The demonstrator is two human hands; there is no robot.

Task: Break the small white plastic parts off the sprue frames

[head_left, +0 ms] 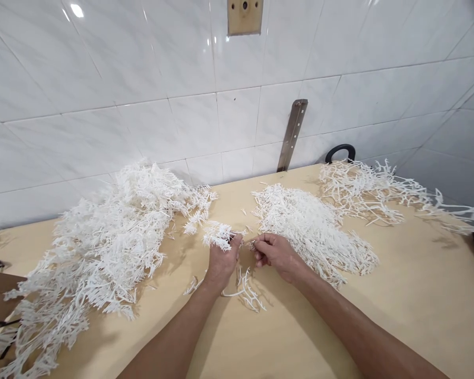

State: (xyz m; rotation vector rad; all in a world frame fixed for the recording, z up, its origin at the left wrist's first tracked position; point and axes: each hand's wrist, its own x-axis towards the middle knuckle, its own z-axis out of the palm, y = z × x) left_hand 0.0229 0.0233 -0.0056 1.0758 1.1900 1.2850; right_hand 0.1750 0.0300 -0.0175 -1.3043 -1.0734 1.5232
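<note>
Bunch (218,235) sits between 9 and 10 o'clock from the right hand (277,252), just off it, no contact seen. Long axis roughly 9-to-3: frayed end at 9, bare ends at 3, toward the right hand. Left hand (224,259) is the nearer one: it grips the bunch, thumb and fingers closed around the bare part, frayed part sticking out past the knuckles. Right hand is curled, thumb and index tips pinching a few thin stems (252,245) (too small to count). Narrow gap between the two hands, over the counter (276,337).

Counts: 2 hands, 1 held bunch, 3 heaps. Feathery heap (130,237): 9 o'clock from left hand, biggest. Stick heap (308,226): 2 o'clock from right hand, just beside it. Branchy heap (359,192): also about 2, farther out, past the stick heap. Pieces per heap: uncountable, all tangled. 1 loose tuft (195,223) at 10 o'clock from left hand, near. Branched strand (245,292) at 5 from left hand, lying by the wrist; bits show on both sides, so 1 or 2, can't tell.

Rest: 1 metal bar (292,137) against the wall (193,126), 1 black handle (342,151) behind the branchy heap, 1 plate (245,20) at 12.
</note>
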